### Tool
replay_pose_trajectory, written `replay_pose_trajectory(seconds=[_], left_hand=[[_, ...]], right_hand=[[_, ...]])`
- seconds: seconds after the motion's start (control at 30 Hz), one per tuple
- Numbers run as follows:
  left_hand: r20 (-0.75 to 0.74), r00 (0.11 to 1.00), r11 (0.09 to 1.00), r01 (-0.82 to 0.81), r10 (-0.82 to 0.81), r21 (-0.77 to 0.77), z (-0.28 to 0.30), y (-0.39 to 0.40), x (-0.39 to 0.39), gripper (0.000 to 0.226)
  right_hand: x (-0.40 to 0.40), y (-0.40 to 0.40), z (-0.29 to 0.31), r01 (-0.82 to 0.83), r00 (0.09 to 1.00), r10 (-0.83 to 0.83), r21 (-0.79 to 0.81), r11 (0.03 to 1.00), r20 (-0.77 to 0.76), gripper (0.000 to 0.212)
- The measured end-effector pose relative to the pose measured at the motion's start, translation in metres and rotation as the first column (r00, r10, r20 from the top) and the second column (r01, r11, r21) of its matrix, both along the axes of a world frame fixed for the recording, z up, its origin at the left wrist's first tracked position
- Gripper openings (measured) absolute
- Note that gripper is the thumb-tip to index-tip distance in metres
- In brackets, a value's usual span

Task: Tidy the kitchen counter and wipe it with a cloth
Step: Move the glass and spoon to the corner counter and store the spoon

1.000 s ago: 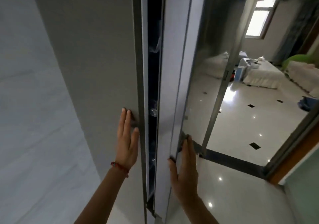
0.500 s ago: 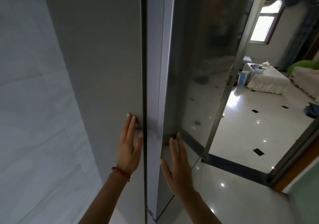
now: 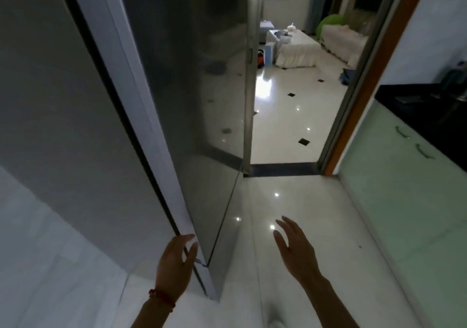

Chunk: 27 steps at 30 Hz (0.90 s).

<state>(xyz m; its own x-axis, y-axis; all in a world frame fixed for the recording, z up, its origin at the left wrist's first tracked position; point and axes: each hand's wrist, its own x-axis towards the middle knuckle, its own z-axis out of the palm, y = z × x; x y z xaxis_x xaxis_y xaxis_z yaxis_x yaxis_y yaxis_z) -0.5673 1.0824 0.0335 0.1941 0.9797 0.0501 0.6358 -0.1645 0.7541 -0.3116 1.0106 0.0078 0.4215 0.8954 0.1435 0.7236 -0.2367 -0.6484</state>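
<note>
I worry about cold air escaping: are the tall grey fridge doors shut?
Shut. The fridge doors meet with only a thin dark seam, no interior showing; both hands are off them.

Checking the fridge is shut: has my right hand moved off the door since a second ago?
Yes. The right hand has left the fridge door, now right of it, over the floor.

Fridge doors (image 3: 177, 100) apparently shut, both hands lowered, right hand (image 3: 297, 249) clear

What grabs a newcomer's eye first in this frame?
The tall grey fridge fills the left half, its doors shut. Two empty open hands hang low in the centre: the left hand, with a red bracelet, by the door edge, the right hand over the glossy white floor. The black counter sits far right.
</note>
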Motion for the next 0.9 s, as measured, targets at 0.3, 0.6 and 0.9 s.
replay_pose_trajectory(seconds=[0.3, 0.6, 0.9], left_hand=[[-0.171, 0.857, 0.810, 0.370, -0.487, -0.454, -0.067, -0.050, 0.059, 0.031], [-0.350, 0.394, 0.526, 0.670, -0.850, -0.524, -0.108, -0.163, 0.156, 0.031], [-0.299, -0.112, 0.103, 0.779, -0.948, -0.619, -0.129, -0.372, 0.251, 0.024]], right_hand=[[0.010, -0.204, -0.073, 0.447, 0.845, -0.525, -0.400, 0.800, -0.106, 0.039], [-0.046, -0.426, -0.107, 0.705, 0.333, -0.925, -0.603, 0.373, -0.182, 0.038], [-0.134, -0.610, -0.119, 0.760, -0.254, -0.939, -0.648, -0.046, -0.232, 0.035]])
